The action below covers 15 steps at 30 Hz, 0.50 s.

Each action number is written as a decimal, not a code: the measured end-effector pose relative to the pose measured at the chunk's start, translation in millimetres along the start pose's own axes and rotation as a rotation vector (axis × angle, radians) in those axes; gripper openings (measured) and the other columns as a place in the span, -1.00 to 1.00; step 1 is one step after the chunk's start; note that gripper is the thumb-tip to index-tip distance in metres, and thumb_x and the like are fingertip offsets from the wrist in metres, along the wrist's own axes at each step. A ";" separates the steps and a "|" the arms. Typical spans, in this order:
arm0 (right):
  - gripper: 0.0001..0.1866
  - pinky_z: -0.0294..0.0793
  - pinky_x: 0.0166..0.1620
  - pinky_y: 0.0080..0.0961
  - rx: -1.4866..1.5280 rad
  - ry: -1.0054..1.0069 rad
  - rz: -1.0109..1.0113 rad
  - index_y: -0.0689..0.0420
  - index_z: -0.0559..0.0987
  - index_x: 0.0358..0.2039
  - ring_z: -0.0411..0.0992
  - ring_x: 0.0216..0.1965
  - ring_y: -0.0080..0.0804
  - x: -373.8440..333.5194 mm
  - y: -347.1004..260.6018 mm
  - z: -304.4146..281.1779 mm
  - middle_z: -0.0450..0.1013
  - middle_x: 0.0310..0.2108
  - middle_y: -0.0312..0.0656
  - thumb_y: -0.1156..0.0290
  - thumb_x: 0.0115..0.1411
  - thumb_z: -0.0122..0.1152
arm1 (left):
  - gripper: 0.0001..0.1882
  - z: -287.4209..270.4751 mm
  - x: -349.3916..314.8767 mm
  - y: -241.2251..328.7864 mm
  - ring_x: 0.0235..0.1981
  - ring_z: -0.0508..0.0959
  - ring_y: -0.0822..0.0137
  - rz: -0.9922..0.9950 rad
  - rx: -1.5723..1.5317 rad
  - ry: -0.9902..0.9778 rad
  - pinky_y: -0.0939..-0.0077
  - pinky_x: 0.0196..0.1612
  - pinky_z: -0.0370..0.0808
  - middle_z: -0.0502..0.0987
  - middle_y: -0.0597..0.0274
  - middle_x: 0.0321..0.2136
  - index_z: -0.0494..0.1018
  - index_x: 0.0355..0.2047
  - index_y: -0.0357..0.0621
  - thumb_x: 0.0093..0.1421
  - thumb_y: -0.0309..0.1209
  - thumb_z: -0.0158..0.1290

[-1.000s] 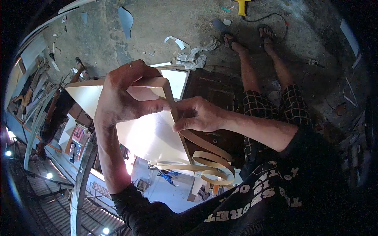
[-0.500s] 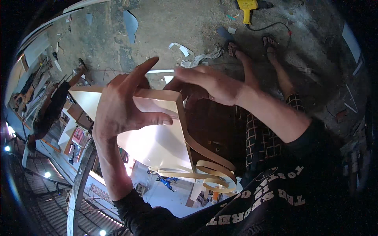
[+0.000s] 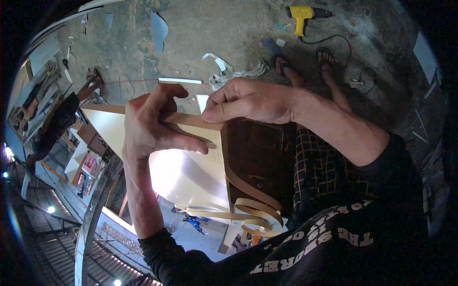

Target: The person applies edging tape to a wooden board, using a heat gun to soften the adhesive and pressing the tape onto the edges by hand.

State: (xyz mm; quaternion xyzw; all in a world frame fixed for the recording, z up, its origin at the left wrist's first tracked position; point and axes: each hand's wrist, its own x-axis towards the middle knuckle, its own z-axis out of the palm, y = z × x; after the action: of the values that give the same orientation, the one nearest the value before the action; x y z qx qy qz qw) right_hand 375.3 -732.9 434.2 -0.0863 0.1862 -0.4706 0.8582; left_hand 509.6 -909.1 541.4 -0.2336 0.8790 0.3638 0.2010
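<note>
Cream panel (image 3: 205, 183), one, partly hidden by left hand (image 3: 149, 126), digits spread; right hand (image 3: 250, 102) at corner, can't tell grip; one looped strip (image 3: 255, 189).

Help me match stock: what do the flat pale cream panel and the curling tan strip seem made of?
Flat pale cream panel: probably laminated board, glossy, judging by its bright glare. Curling tan strip: likely plastic, satin-looking, since it bends in smooth loops; veneer possible.

1. Right hand (image 3: 253, 102): moved from the side edge of the pale board (image 3: 210, 167) to its upper corner.
2. Left hand (image 3: 145, 121): thumb withdrawn from that edge, now over the face.
3. Yellow power tool (image 3: 301, 19): now wholly in view.
</note>
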 end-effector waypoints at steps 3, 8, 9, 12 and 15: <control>-0.67 0.36 -0.08 -0.62 0.045 -0.001 -0.025 0.21 0.60 -0.16 0.39 -0.21 -0.68 -1.1 8.6 3.9 0.50 -0.32 -0.36 0.17 0.31 0.16 | 0.02 1.2 1.5 -3.4 -0.53 0.42 0.56 0.081 0.016 0.026 0.65 -0.49 0.36 0.46 0.35 -0.58 0.47 -0.27 -0.30 -0.78 0.04 0.59; -0.61 0.35 -0.09 -0.59 -0.234 0.046 -0.153 0.21 0.59 -0.15 0.39 -0.22 -0.64 -7.3 3.7 5.4 0.50 -0.30 -0.32 0.11 0.28 0.20 | 0.03 6.2 -4.9 -8.3 -0.49 0.45 0.54 0.052 -0.059 0.066 0.63 -0.45 0.40 0.49 0.30 -0.53 0.46 -0.28 -0.29 -0.78 0.07 0.57; -0.60 0.37 -0.11 -0.57 -0.241 0.045 -0.165 0.20 0.59 -0.17 0.41 -0.24 -0.61 -7.9 1.2 5.5 0.51 -0.31 -0.30 0.08 0.26 0.21 | 0.03 7.2 -5.0 -10.0 -0.50 0.44 0.55 0.035 -0.099 0.070 0.63 -0.47 0.39 0.48 0.32 -0.54 0.46 -0.28 -0.29 -0.78 0.08 0.57; -0.55 0.41 -0.14 -0.55 -0.279 0.063 -0.271 0.21 0.60 -0.18 0.43 -0.26 -0.57 -11.7 7.5 6.1 0.52 -0.33 -0.27 0.03 0.24 0.23 | 0.02 3.8 -5.9 -8.5 -0.55 0.40 0.57 0.043 -0.053 0.055 0.64 -0.52 0.34 0.43 0.37 -0.59 0.46 -0.29 -0.27 -0.77 0.10 0.56; -0.53 0.42 -0.17 -0.55 -0.320 0.132 -0.408 0.23 0.58 -0.18 0.43 -0.30 -0.57 -12.3 22.2 9.0 0.52 -0.34 -0.27 0.01 0.24 0.22 | 0.01 5.0 -1.8 -3.5 -0.61 0.35 0.59 0.111 -0.016 0.074 0.64 -0.57 0.28 0.36 0.43 -0.65 0.46 -0.29 -0.26 -0.75 0.12 0.55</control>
State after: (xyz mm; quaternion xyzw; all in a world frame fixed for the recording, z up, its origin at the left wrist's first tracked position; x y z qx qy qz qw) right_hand 390.1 -710.8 438.2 -0.2257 0.2925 -0.6032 0.7069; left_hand 514.0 -907.2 537.2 -0.1991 0.8946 0.3725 0.1460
